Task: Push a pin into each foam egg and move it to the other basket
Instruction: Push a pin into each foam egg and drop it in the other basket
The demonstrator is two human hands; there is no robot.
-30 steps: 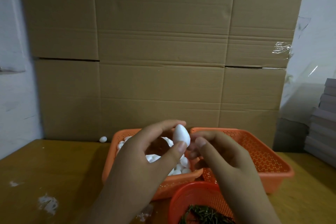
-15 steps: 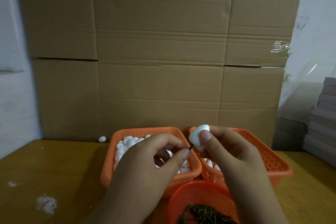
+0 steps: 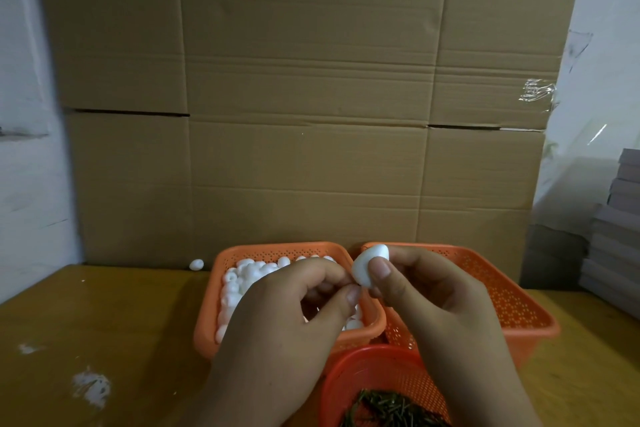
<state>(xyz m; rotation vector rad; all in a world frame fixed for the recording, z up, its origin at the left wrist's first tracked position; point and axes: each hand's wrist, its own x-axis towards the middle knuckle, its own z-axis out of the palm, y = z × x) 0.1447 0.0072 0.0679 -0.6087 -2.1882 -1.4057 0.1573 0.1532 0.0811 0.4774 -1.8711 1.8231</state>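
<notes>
Right hand [image 3: 426, 291] pinches white foam egg [image 3: 370, 265] between thumb and curled fingers, egg raised above gap between two orange baskets. Left hand [image 3: 294, 315] has thumb and forefinger pressed together at egg's lower left side; pin itself too small to make out. Left basket [image 3: 207, 329] heaped with white foam eggs; right basket [image 3: 519, 315] beside it, touching. Round red basket [image 3: 377, 367] of dark pins at near edge. Stray egg [image 3: 196, 264] on wooden table [image 3: 104, 322], below cardboard wall [image 3: 304, 97].
</notes>
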